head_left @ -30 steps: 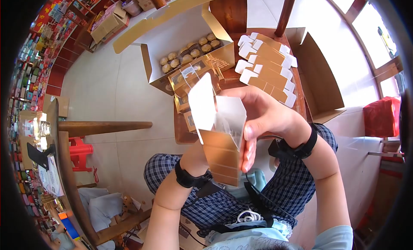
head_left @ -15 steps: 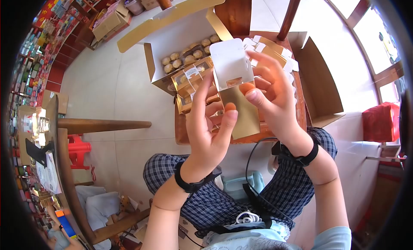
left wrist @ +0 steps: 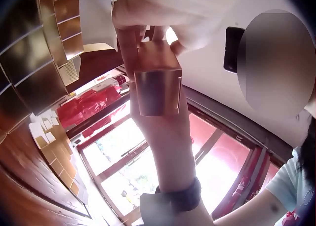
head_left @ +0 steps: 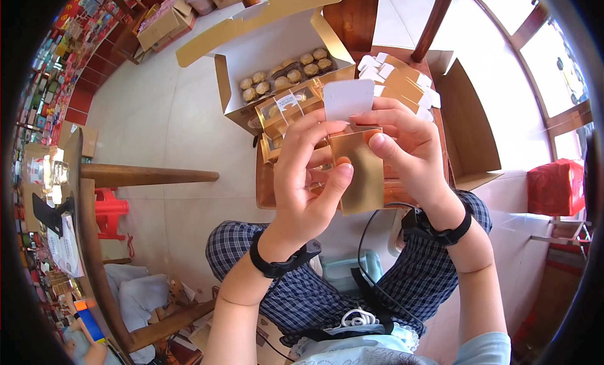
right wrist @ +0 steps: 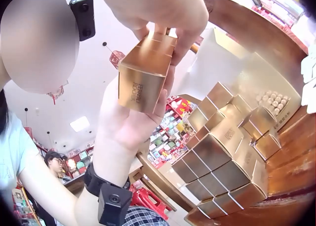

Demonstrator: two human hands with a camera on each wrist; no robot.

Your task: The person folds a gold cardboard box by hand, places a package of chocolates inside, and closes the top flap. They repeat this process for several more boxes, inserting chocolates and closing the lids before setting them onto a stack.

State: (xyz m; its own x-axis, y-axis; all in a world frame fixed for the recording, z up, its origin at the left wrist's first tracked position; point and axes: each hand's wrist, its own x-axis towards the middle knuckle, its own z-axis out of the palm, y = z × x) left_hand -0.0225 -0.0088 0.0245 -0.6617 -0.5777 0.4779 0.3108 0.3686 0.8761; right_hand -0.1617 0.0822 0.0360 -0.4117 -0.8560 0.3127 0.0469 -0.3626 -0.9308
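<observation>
A small gold carton (head_left: 362, 173) is held up between both hands, its white lid flap (head_left: 347, 101) standing up at the far edge of the top. My left hand (head_left: 305, 182) grips its left side, thumb against the gold face and fingertips at the top edge. From the other side my right hand (head_left: 406, 142) holds it, thumb near the upper right corner and fingers beside the flap. The left wrist view shows the carton's plain gold end (left wrist: 159, 93); the right wrist view shows an end with small dark print (right wrist: 140, 90).
Behind the hands, gold window boxes (head_left: 277, 116) are stacked on a wooden stool (head_left: 265, 192). A large open carton (head_left: 239, 63) with gold-wrapped balls (head_left: 289, 76) stands beyond. Flat gold carton blanks (head_left: 402, 82) lie at right, beside an open brown box (head_left: 469, 113).
The carton has turned from a tilted pose to having its gold face towards the head view. Its open top has narrowed, and the left hand's fingers have come up to the top edge.
</observation>
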